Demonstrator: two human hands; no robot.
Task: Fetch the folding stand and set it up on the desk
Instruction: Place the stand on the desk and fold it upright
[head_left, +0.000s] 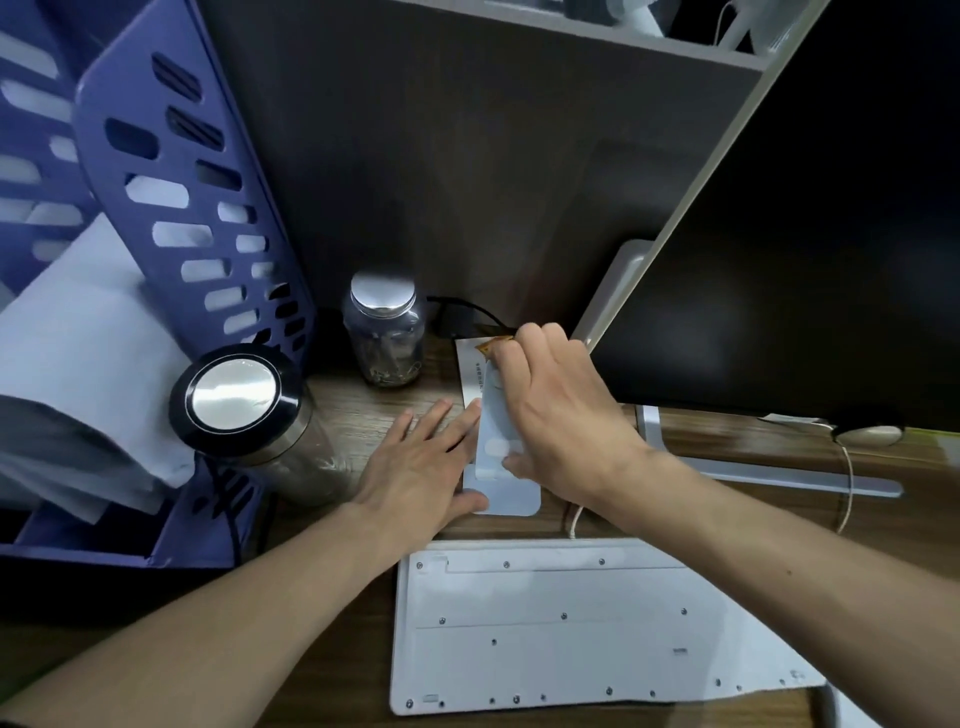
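Leftmost, a purple slotted file rack (171, 208) stands at the edge of the wooden desk (363, 410), with white folded papers (88, 353) slumped inside it. Just in front of the rack sits a glass jar with a black-rimmed shiny lid (236, 397), and further back, near the dark partition, a smaller jar with a silver lid (383, 332) holds what looks like clips.

Next comes my left hand (415, 478), lying flat on the desk with the fingers spread and loosely extended, gripping nothing; its thumb rests against the near left corner of the folding stand (501, 486), and the forefinger touches the stand's left edge.

The stand itself is a pale, flat, rounded-corner slab lying on the desk between my two hands, just beyond the upturned white keyboard (571, 623). It sits partly over a white printed sheet (470, 374).

My right hand (561, 415) comes down over the stand from the right, fingers curled around its upper leaf: the thumb presses near the round pad on the face, while the fingertips hook the far end. I cannot tell how far the leaf has lifted.

Rightmost, the dark monitor (805, 260) leans over its silver foot (769, 473), with a thin white cable (849, 483) looping across it.
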